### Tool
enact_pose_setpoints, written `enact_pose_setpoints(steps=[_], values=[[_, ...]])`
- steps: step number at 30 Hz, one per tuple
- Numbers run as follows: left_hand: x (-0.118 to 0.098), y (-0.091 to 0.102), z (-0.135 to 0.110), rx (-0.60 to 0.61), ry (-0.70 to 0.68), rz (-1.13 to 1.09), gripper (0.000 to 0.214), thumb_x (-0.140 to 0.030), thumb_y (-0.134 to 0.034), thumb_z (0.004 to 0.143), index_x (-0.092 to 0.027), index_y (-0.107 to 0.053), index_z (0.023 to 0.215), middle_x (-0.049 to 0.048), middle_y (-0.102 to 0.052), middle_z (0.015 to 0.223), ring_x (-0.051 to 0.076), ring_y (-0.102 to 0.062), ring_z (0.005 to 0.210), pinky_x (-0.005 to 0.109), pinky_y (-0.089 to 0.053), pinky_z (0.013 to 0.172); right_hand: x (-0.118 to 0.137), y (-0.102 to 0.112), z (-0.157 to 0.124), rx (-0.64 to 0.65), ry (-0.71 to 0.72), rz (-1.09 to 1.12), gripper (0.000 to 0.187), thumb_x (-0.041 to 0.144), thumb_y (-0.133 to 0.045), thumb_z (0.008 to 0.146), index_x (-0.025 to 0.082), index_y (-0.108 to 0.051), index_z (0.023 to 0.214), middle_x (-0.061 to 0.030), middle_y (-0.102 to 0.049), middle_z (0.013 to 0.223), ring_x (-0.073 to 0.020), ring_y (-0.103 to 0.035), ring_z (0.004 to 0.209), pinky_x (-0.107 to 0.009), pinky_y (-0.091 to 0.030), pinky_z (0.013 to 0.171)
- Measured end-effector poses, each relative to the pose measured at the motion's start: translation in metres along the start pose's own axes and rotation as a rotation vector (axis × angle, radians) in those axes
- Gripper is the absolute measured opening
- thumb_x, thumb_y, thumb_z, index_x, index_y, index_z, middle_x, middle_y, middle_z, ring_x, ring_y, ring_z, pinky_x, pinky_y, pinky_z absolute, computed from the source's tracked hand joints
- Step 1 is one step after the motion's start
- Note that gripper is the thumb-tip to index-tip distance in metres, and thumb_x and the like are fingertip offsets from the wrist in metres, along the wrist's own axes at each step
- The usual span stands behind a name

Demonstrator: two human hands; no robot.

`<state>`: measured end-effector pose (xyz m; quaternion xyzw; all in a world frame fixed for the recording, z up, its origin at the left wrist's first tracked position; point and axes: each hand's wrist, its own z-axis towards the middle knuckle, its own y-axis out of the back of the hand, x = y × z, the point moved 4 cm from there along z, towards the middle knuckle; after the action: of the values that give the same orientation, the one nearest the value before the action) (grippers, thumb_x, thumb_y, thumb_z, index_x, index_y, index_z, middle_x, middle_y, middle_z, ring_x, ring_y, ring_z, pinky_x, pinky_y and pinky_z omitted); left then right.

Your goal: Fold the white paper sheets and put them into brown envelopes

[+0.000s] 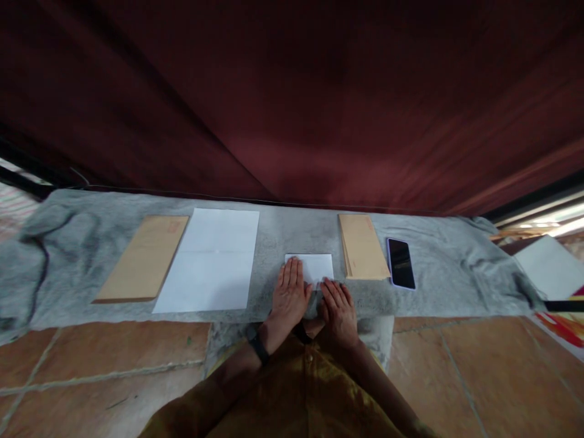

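Dark red fabric (292, 109) behind grey-clothed counter (274, 234) in head view. Folded white paper (318, 264) lies between large white sheet (210, 261) and brown envelopes (365, 246). Left hand (290, 295) flat on paper, fingers together; right hand (340, 310) unclenched, touching paper's near edge.

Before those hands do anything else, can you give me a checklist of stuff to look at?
1. Left grip resting flat on the small white paper: ok.
2. Right grip touching the small paper's near edge: ok.
3. Near edge lined up neatly: cannot tell, fingers cover part of it.
4. Large white sheet away from both hands: ok.
5. Right-side brown envelopes stacked evenly: not ok, their left edges fan out.
6. Smartphone away from the small paper: ok.
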<state>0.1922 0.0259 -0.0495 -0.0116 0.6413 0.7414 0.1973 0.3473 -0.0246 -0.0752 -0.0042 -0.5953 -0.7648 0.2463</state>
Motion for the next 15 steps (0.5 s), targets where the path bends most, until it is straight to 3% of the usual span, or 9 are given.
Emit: enact_pose_setpoints(steps=[7, 15], values=[[0.009, -0.006, 0.002, -0.052, 0.071, 0.026, 0.065, -0.033, -0.041, 0.100, -0.002, -0.030, 0.155, 0.0234, -0.036, 0.159, 0.033, -0.023, 0.153, 0.055, -0.027, 0.122, 0.001, 0.001, 0.001, -0.004, -0.006, -0.004, 0.046, 0.021, -0.041, 0.102, 0.019, -0.044, 0.148, -0.0093, -0.050, 0.153, -0.0240, -0.043, 0.142, -0.049, -0.030, 0.119], [0.012, -0.006, -0.001, -0.008, 0.083, 0.089, 0.067, -0.040, -0.040, 0.101, 0.003, -0.033, 0.152, 0.0245, -0.031, 0.160, 0.033, -0.020, 0.154, 0.052, -0.022, 0.124, 0.005, 0.007, 0.004, 0.025, -0.021, -0.017, 0.045, 0.027, -0.040, 0.105, 0.019, -0.045, 0.149, -0.0088, -0.048, 0.154, -0.0244, -0.041, 0.143, -0.051, -0.025, 0.121]])
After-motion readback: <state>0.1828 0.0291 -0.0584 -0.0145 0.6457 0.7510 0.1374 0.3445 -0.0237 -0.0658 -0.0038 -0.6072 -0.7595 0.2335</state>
